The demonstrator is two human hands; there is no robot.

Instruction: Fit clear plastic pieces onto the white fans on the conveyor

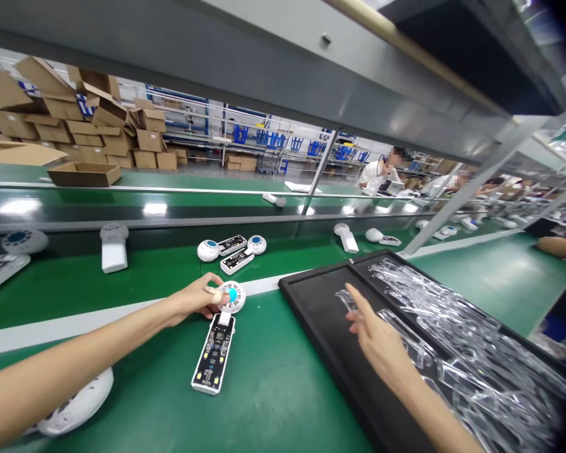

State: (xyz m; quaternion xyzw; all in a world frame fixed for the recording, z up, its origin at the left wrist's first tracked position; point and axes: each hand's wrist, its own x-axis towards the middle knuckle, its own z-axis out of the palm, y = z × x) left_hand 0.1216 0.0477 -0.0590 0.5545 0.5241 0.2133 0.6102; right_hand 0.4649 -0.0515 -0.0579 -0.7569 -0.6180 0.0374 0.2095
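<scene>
My left hand (202, 297) is closed around the round head of a white handheld device (234, 304), with the thumb near its blue centre. Below the head, the device's open handle shows a black circuit board (214, 352) and lies on the green work surface. My right hand (375, 330) is over the black tray (311, 302), its fingers closed on a small clear plastic piece (345, 300); the exact contact is partly hidden. Many more clear plastic pieces (453, 327) lie heaped in the tray's right compartment, and several lie near my right wrist.
Several similar devices (238, 259) lie on the green conveyor belt (170, 270) beyond. Another white device (82, 402) sits under my left forearm. A metal shelf (264, 69) hangs low ahead, held by slanted posts. Cardboard boxes (117, 138) and a seated person (377, 173) are farther back.
</scene>
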